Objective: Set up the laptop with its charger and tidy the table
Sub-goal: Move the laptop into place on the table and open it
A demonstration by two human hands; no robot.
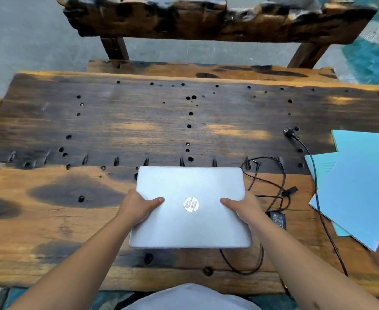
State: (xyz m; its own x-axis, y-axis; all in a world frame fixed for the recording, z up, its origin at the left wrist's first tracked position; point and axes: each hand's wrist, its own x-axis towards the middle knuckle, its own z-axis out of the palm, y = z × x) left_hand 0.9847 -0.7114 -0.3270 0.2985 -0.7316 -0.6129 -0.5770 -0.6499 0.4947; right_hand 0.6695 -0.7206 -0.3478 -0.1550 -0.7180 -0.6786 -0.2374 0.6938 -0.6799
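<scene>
Closed silver laptop [189, 206], long axis parallel to the table's [50, 231] near edge, gripped by left hand [137, 208] and right hand [245, 209] at its sides; charger [278, 219] just right, nearer right hand.

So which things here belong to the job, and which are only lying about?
Job: closed silver laptop, gripped by left hand and right hand; black charger brick with cable; scattered light-blue paper sheets.
Lying about: dark wooden bench.
</scene>
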